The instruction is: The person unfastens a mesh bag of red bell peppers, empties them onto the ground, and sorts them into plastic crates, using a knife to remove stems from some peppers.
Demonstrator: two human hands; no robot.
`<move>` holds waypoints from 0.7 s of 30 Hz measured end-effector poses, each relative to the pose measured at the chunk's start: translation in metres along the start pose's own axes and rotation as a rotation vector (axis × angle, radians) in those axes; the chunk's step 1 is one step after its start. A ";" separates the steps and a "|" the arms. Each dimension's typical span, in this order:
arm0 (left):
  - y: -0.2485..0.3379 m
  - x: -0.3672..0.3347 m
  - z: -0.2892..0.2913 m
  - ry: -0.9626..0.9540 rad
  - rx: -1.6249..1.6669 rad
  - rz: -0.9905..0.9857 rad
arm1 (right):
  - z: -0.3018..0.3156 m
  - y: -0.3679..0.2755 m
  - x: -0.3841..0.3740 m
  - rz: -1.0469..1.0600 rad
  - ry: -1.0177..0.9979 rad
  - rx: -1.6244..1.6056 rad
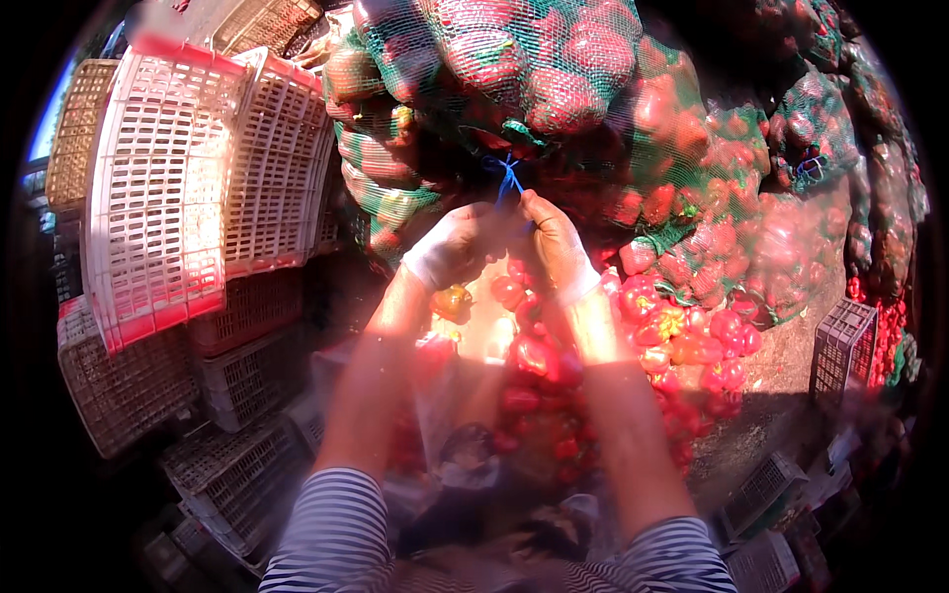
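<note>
A green mesh sack (534, 69) full of red bell peppers bulges at the top middle. Blue string (508, 178) is looped and knotted at its gathered lower end. My right hand (554, 242) is closed, with thumb and fingertips pinching one end of the string. To its left, my left hand (453, 242) is curled shut at the string's other side, its fingertips partly in shadow. Both wrists have a white cuff, like that of a glove. Below my hands, loose red peppers (539, 356) lie on the ground, with an orange-yellow pepper (452, 302) near my left wrist.
White and red plastic crates (163, 188) are stacked at the left, with darker crates (242, 474) lower down. More filled mesh sacks (806, 128) line the right side. A grey crate (843, 346) stands at the far right. Loose peppers (692, 346) spread beside my right forearm.
</note>
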State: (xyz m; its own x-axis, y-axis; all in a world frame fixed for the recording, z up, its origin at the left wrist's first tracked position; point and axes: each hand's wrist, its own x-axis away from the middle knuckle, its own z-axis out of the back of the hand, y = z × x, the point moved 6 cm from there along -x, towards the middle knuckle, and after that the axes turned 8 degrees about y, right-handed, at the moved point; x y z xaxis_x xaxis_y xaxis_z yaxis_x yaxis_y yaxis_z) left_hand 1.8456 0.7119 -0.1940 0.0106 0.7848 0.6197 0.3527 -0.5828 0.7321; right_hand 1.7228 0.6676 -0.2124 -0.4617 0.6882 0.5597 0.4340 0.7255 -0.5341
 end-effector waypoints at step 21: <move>-0.024 0.003 0.026 0.285 -0.976 -0.250 | -0.015 0.018 0.078 -0.139 0.170 -0.377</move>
State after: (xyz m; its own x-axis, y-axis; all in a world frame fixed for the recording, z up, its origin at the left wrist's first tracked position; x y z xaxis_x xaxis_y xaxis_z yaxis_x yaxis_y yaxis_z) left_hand 1.8619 0.7339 -0.2173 -0.2240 0.9017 0.3698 -0.5952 -0.4270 0.6807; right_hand 1.7058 0.7343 -0.1685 -0.4152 0.5521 0.7231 0.6433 0.7401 -0.1958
